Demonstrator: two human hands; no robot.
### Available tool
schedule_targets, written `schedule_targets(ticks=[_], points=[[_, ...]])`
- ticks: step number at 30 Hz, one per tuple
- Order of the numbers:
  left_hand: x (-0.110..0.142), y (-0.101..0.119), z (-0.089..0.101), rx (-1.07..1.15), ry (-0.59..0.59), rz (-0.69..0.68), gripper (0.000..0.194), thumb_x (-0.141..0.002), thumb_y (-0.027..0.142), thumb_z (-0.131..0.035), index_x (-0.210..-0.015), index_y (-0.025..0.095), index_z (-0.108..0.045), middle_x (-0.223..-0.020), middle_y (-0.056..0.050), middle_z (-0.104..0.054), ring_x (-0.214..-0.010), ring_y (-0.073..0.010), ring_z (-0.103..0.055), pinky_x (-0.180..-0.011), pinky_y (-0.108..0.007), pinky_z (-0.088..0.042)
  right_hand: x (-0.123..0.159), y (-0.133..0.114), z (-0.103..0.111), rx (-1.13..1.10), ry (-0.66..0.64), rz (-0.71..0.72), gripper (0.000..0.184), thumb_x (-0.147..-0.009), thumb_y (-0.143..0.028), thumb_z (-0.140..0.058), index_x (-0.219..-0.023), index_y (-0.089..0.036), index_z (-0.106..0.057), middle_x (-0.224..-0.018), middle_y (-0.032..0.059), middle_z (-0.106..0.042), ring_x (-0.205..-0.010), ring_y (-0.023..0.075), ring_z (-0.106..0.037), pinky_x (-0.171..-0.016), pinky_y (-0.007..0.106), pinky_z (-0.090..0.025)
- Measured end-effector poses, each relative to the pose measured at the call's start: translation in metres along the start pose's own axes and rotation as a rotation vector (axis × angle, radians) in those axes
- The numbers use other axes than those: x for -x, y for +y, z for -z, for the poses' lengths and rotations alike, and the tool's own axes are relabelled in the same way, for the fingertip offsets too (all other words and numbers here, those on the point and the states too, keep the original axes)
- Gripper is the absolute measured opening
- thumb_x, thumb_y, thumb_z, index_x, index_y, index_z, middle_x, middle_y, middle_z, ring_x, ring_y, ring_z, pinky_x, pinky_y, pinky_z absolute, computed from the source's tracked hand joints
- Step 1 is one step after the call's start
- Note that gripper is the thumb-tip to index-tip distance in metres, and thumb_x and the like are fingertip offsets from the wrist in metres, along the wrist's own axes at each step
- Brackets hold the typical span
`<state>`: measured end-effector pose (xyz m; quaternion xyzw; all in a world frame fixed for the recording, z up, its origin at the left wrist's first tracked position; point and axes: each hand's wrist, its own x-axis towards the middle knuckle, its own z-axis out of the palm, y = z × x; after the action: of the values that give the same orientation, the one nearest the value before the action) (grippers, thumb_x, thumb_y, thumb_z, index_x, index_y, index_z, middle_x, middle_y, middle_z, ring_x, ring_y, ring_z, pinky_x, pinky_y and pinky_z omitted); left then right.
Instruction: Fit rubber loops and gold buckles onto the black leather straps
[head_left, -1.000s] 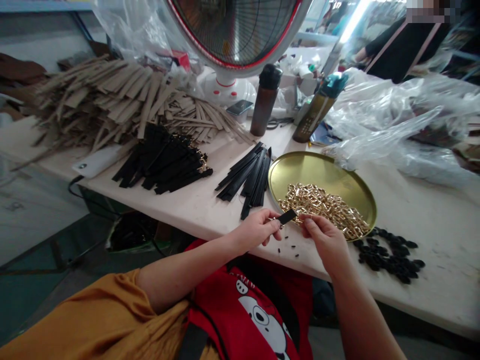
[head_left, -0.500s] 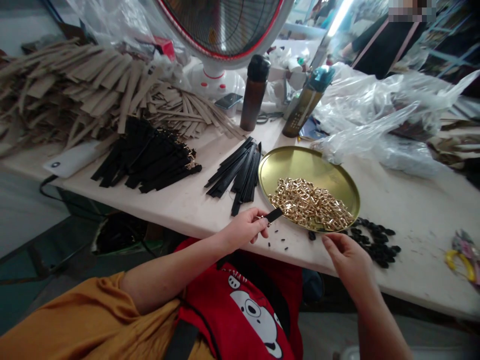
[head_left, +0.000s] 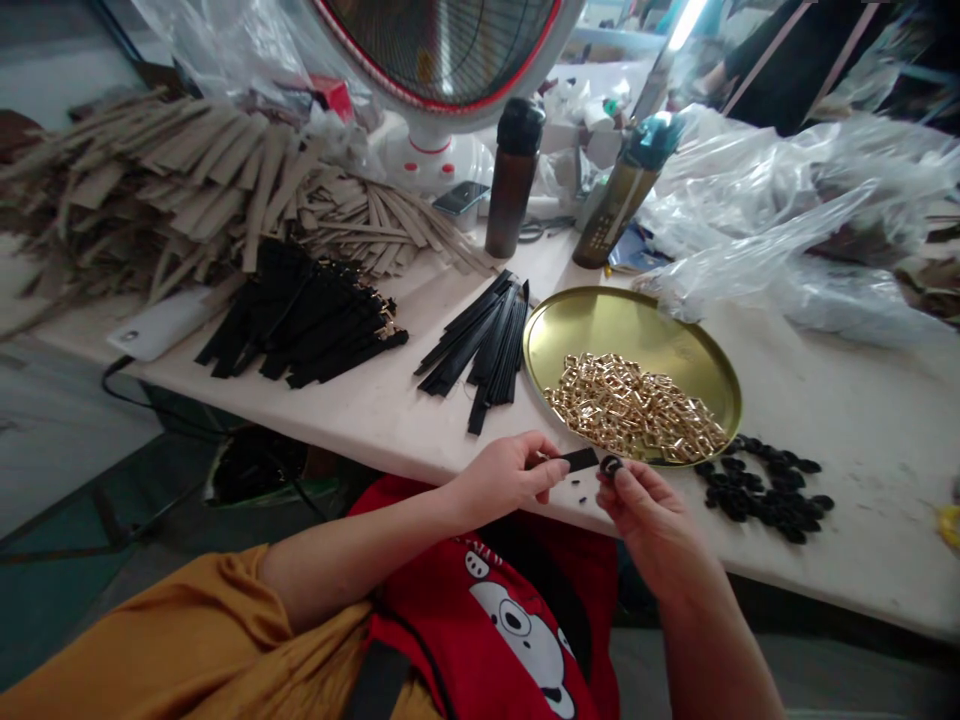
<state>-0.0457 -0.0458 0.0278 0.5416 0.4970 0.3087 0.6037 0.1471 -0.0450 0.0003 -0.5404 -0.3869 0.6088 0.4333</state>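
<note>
My left hand [head_left: 525, 470] pinches a short black strap [head_left: 579, 459] whose free end points right. Between the thumb and fingers of my right hand [head_left: 645, 505] is a small black loop [head_left: 610, 465], held right at the end of that strap; I cannot tell whether they touch. Just beyond both hands is a round gold tray [head_left: 630, 310] with a heap of gold metal buckles [head_left: 637, 405]. More black loops [head_left: 772, 488] lie in a loose pile right of my right hand. A fan of flat black straps [head_left: 484, 345] rests left of the tray.
Black straps with gold buckles [head_left: 300, 320] are piled at the left, before a large heap of beige strips [head_left: 180, 190]. A fan [head_left: 442, 50], a brown bottle [head_left: 515, 180], a tilted bottle [head_left: 626, 195] and clear plastic bags [head_left: 765, 230] stand behind. A person [head_left: 806, 60] is at the back right.
My right hand has come left from the tray's front edge, with a black loop in its fingers, to the strap. My left hand has moved slightly right and down with the strap.
</note>
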Motion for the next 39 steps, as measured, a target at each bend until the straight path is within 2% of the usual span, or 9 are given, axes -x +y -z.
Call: schedule_targets(ticks=[3, 6, 10, 15, 19, 26, 31, 37, 39], points=[[0.001, 0.005, 0.001, -0.041, 0.038, -0.064, 0.025, -0.081, 0.037, -0.046, -0.086, 0.015, -0.054, -0.061, 0.003, -0.053, -0.054, -0.0074, -0.048, -0.052, -0.017, -0.037, 0.004, 0.000, -0.027, -0.252, -0.049, -0.075, 0.020, -0.066, -0.037, -0.069, -0.077, -0.023, -0.060, -0.074, -0.0018, -0.060, -0.057, 0.0089, -0.051, -0.059, 0.024, -0.046], [0.004, 0.004, 0.004, -0.163, 0.085, -0.091, 0.023, -0.081, 0.036, -0.044, -0.084, 0.016, -0.055, -0.062, 0.003, -0.052, -0.055, -0.0077, -0.048, -0.052, -0.017, -0.035, 0.006, 0.002, -0.041, -0.286, -0.033, -0.058, 0.018, -0.066, -0.036, -0.070, -0.076, -0.024, -0.060, -0.070, -0.0032, -0.058, -0.059, 0.0089, -0.052, -0.060, 0.023, -0.047], [0.012, -0.001, 0.009, -0.337, 0.109, -0.123, 0.023, -0.082, 0.035, -0.042, -0.085, 0.018, -0.058, -0.060, 0.004, -0.051, -0.053, -0.0080, -0.044, -0.050, -0.018, -0.031, 0.011, 0.008, -0.043, -0.188, 0.007, 0.012, 0.017, -0.069, -0.035, -0.067, -0.079, -0.023, -0.060, -0.072, -0.0029, -0.056, -0.062, 0.0094, -0.051, -0.062, 0.022, -0.045], [0.020, 0.002, 0.014, -0.457, 0.033, -0.196, 0.020, -0.081, 0.031, -0.044, -0.081, 0.019, -0.060, -0.066, 0.003, -0.057, -0.061, -0.0098, -0.049, -0.057, -0.019, -0.033, 0.017, 0.014, -0.037, 0.018, 0.020, 0.114, 0.020, -0.074, -0.038, -0.062, -0.087, -0.022, -0.060, -0.072, -0.0017, -0.054, -0.066, 0.0114, -0.048, -0.067, 0.024, -0.041], [0.025, 0.012, 0.021, -0.505, -0.047, -0.161, 0.019, -0.079, 0.029, -0.045, -0.078, 0.018, -0.061, -0.060, 0.003, -0.056, -0.057, -0.0099, -0.047, -0.053, -0.019, -0.031, 0.020, 0.014, -0.038, 0.041, -0.014, 0.081, 0.020, -0.075, -0.039, -0.061, -0.081, -0.021, -0.059, -0.068, -0.0009, -0.054, -0.065, 0.0125, -0.049, -0.063, 0.024, -0.042], [0.024, 0.014, 0.026, -0.456, -0.178, -0.021, 0.022, -0.077, 0.029, -0.044, -0.081, 0.016, -0.062, -0.052, 0.004, -0.053, -0.049, -0.0091, -0.047, -0.046, -0.018, -0.028, 0.023, 0.010, -0.041, -0.229, -0.070, -0.074, 0.022, -0.063, -0.032, -0.073, -0.078, -0.023, -0.061, -0.069, -0.0037, -0.059, -0.057, 0.0083, -0.054, -0.057, 0.020, -0.047], [0.019, 0.006, 0.021, -0.421, -0.196, -0.009, 0.024, -0.078, 0.032, -0.043, -0.083, 0.015, -0.060, -0.054, 0.003, -0.053, -0.051, -0.0096, -0.048, -0.048, -0.019, -0.031, 0.022, 0.012, -0.040, -0.170, -0.179, -0.191, 0.020, -0.064, -0.027, -0.073, -0.081, -0.021, -0.063, -0.073, -0.0013, -0.066, -0.063, 0.0089, -0.060, -0.062, 0.019, -0.049], [0.019, 0.003, 0.022, -0.303, -0.155, -0.106, 0.032, -0.077, 0.019, -0.041, -0.109, 0.015, -0.047, -0.081, -0.002, -0.063, -0.069, -0.0119, -0.055, -0.062, -0.021, -0.040, 0.015, 0.014, -0.048, -0.303, -0.082, -0.162, 0.018, -0.065, -0.027, -0.073, -0.080, -0.020, -0.066, -0.073, -0.0019, -0.067, -0.056, 0.0066, -0.058, -0.059, 0.017, -0.049], [0.019, 0.002, 0.022, -0.281, -0.118, -0.104, 0.033, -0.076, 0.016, -0.040, -0.109, 0.015, -0.045, -0.086, -0.004, -0.063, -0.074, -0.0129, -0.056, -0.067, -0.022, -0.042, 0.015, 0.015, -0.054, -0.333, -0.083, -0.153, 0.017, -0.065, -0.027, -0.072, -0.079, -0.020, -0.066, -0.073, -0.0014, -0.067, -0.057, 0.0078, -0.058, -0.060, 0.020, -0.050]])
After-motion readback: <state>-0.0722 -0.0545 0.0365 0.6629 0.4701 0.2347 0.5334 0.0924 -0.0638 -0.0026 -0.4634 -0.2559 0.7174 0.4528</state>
